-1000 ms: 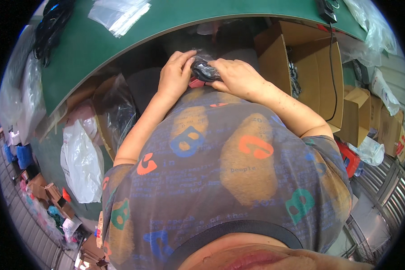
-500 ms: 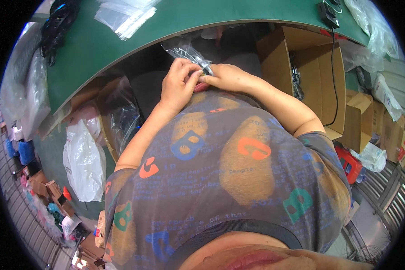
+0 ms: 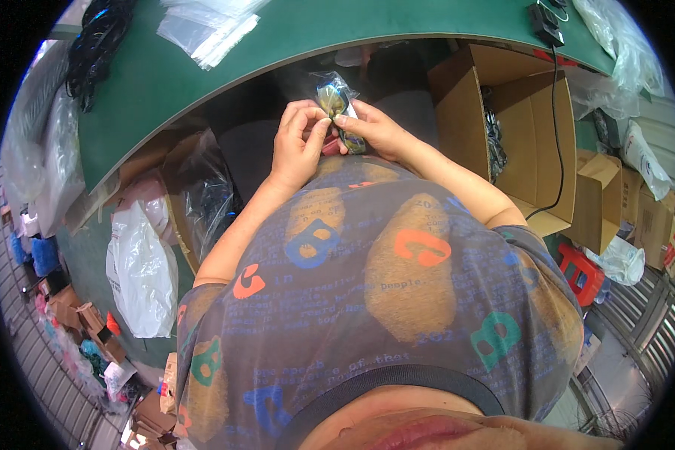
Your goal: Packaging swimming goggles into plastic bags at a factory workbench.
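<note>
Two hands (image 3: pixel 336 131) pinch one clear packet (image 3: pixel 335 97); one open carton (image 3: pixel 529 142) beside.

The small bag (image 3: pixel 334 96) I pinch is clear plastic with something dark inside. The table (image 3: pixel 150 75) is green, and the stack of bags (image 3: pixel 206 26) on it is clear. My shirt (image 3: pixel 382 300) is grey-blue, patterned with brown blotches and orange, blue and green letters. The boxes (image 3: pixel 517 142) are brown cardboard, the stool (image 3: pixel 580 271) red, the cable (image 3: pixel 556 135) black.
</note>
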Tool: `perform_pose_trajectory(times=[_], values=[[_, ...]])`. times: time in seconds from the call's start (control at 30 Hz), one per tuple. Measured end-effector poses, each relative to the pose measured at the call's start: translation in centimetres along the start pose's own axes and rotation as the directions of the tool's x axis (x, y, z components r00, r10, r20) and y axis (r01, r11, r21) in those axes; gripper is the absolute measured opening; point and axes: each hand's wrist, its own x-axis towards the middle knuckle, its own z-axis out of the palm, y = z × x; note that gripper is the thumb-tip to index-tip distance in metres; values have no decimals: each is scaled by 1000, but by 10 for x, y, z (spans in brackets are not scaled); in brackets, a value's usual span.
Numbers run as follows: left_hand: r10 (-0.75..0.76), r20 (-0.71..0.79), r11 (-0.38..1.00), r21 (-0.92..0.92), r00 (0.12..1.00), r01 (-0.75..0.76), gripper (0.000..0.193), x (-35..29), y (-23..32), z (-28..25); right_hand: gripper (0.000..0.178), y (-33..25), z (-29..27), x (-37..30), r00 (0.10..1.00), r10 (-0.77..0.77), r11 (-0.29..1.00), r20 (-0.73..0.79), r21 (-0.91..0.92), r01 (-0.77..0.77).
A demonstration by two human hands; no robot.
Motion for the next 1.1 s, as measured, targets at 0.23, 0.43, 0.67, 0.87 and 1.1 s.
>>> perform_pose_trajectory(times=[0.23,0.43,0.67,0.87,1.1], values=[[-64,28,997,48,998,63,8,-2,-5,0,40,-23,21,-11,945,-324,31,-53,-999,-45],[115,-6,974,197,993,-112,7,4,5,-2,43,-22,25,-10,894,-447,-36,16,-999,0],[263,147,875,381,954,-299,10,10,3,-4,34,-16,20,-6,964,-266,-331,-10,-938,-101],[135,98,908,385,986,-163,11,14,3,0,31,-21,13,-4,957,-249,-452,148,-892,20],[340,240,786,458,909,-415,13,13,9,-7,28,-29,-9,15,970,137,527,-200,-815,-242]])
